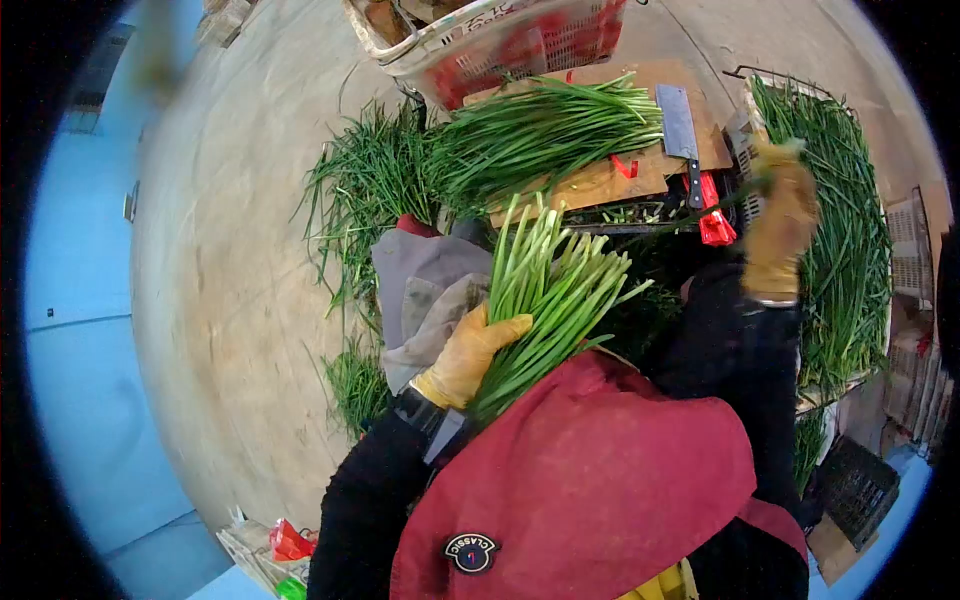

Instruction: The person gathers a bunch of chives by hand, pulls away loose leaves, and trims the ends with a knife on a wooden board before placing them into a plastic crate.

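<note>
My left hand (462,358), in a yellow glove, is closed around a thick bunch of garlic chives (545,290). The pale cut ends point up and away from me, and the lower leaves run down to my lap. Out to the right, my right hand (780,225), also gloved, is smeared by motion at the near side of a crate of garlic chives (840,240). A little green shows at its fingertips, but I cannot make out whether the fingers hold it.
A cleaver (678,125) lies on a wooden board (715,140) beside a large pile of chives (560,125). Red strips (712,215) hang by the board's edge. Loose chives (375,165) spread leftward; a red-and-white basket (510,45) stands behind.
</note>
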Demonstrator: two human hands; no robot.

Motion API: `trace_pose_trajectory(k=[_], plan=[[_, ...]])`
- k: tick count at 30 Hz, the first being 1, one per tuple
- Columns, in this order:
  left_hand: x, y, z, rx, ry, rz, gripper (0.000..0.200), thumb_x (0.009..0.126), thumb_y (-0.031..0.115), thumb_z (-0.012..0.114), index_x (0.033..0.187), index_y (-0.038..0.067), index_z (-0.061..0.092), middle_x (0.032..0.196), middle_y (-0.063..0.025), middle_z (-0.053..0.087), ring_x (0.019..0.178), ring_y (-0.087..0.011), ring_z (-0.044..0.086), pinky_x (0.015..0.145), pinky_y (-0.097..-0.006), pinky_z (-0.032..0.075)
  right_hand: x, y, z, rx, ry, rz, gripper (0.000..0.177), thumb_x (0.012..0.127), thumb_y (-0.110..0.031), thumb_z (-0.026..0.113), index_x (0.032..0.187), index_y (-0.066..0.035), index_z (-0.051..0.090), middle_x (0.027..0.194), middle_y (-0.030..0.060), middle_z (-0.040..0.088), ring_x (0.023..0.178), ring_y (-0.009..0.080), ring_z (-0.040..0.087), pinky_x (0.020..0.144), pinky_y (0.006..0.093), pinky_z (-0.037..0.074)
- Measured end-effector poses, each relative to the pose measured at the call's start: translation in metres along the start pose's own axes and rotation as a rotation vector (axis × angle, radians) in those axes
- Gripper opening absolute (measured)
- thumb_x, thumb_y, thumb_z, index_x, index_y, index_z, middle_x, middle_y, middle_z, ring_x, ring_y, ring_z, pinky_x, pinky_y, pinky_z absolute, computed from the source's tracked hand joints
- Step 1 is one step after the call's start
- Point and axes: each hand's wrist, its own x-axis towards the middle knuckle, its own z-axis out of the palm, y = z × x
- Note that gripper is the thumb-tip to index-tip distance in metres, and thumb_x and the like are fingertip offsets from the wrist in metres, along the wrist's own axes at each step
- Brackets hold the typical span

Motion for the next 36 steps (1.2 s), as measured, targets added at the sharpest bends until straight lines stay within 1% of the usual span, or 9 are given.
trace_pose_trajectory(k=[2, 5, 8, 10, 12, 17, 23, 30, 36], plan=[[0.002, -0.005, -0.008, 0.021, -0.012, -0.009, 0.036, 0.093, 0.007, 0.057, 0.128, 0.000, 0.051, 0.115, -0.0064, 0.063, 0.101, -0.0139, 0.061, 0.089, -0.0281, 0.049, 0.038, -0.001, -0.061, -0.778, 0.097, -0.631, 0.025, 0.098, -0.010, 0.047, 0.115, -0.003, 0.064, 0.103, 0.0095, 0.067, 0.089, 0.0181, 0.065, 0.077, 0.0306, 0.052], [0.004, -0.008, -0.011, 0.011, -0.042, 0.000, 0.037, 0.093, 0.008, 0.058, 0.128, 0.000, 0.051, 0.118, -0.0068, 0.062, 0.104, -0.0140, 0.060, 0.090, -0.0280, 0.048, 0.061, -0.002, -0.106, -0.239, 0.162, -0.344, 0.025, 0.093, -0.007, 0.052, 0.115, -0.005, 0.065, 0.103, 0.0080, 0.068, 0.088, 0.0177, 0.065, 0.079, 0.0296, 0.052], [-0.001, 0.003, 0.007, 0.023, -0.086, 0.008, 0.038, 0.092, 0.007, 0.059, 0.129, 0.000, 0.050, 0.120, -0.0069, 0.061, 0.105, -0.0144, 0.059, 0.092, -0.0281, 0.048, 0.021, -0.036, -0.078, -0.147, -0.627, -0.005, 0.026, 0.089, -0.014, 0.061, 0.113, -0.008, 0.067, 0.102, 0.0068, 0.068, 0.091, 0.0154, 0.063, 0.083, 0.0310, 0.050], [0.002, 0.000, 0.005, 0.077, -0.076, 0.027, 0.046, 0.088, 0.008, 0.064, 0.131, 0.000, 0.049, 0.122, -0.0084, 0.061, 0.108, -0.0162, 0.059, 0.095, -0.0302, 0.046, -0.012, -0.038, -0.037, -0.352, -1.028, -0.244, 0.033, 0.083, -0.015, 0.067, 0.115, -0.008, 0.066, 0.107, 0.0091, 0.067, 0.100, 0.0215, 0.062, 0.089, 0.0339, 0.049], [0.001, -0.002, 0.005, 0.117, -0.058, 0.034, 0.051, 0.086, 0.008, 0.067, 0.132, 0.000, 0.048, 0.123, -0.0090, 0.060, 0.109, -0.0172, 0.059, 0.096, -0.0313, 0.046, -0.034, -0.022, -0.002, -0.279, -1.074, -0.369, 0.034, 0.079, -0.015, 0.070, 0.111, -0.007, 0.067, 0.109, 0.0121, 0.066, 0.104, 0.0291, 0.060, 0.094, 0.0378, 0.045], [0.000, -0.003, 0.006, 0.162, -0.045, 0.049, 0.052, 0.084, 0.006, 0.069, 0.130, 0.000, 0.048, 0.121, -0.0079, 0.061, 0.108, -0.0167, 0.059, 0.095, -0.0309, 0.046, -0.069, 0.003, 0.052, -0.405, -1.205, -0.696, 0.024, 0.079, -0.023, 0.065, 0.100, -0.012, 0.070, 0.109, 0.0094, 0.063, 0.108, 0.0327, 0.055, 0.092, 0.0424, 0.044], [0.003, -0.006, -0.001, 0.193, -0.027, 0.085, 0.051, 0.083, 0.003, 0.070, 0.129, 0.000, 0.049, 0.120, -0.0070, 0.061, 0.107, -0.0149, 0.059, 0.094, -0.0299, 0.046, -0.062, 0.004, 0.060, -0.353, -1.409, -0.455, 0.012, 0.072, -0.012, 0.070, 0.084, -0.009, 0.073, 0.113, 0.0142, 0.062, 0.110, 0.0331, 0.055, 0.095, 0.0411, 0.043], [0.005, -0.010, -0.003, 0.162, -0.022, 0.083, 0.052, 0.082, 0.002, 0.069, 0.130, 0.000, 0.049, 0.122, -0.0082, 0.061, 0.108, -0.0161, 0.059, 0.095, -0.0303, 0.046, -0.081, 0.027, 0.056, 0.024, -1.285, 0.154, 0.011, 0.076, -0.010, 0.069, 0.085, -0.005, 0.071, 0.098, 0.0079, 0.066, 0.094, 0.0221, 0.062, 0.085, 0.0311, 0.049], [0.005, -0.007, 0.004, 0.138, -0.039, 0.079, 0.053, 0.082, 0.001, 0.069, 0.131, 0.000, 0.048, 0.123, -0.0089, 0.061, 0.109, -0.0173, 0.059, 0.097, -0.0310, 0.046, -0.096, 0.037, 0.053, 0.112, -1.025, 0.218, 0.010, 0.081, -0.011, 0.068, 0.087, -0.003, 0.070, 0.088, 0.0075, 0.066, 0.083, 0.0199, 0.063, 0.078, 0.0285, 0.050]])
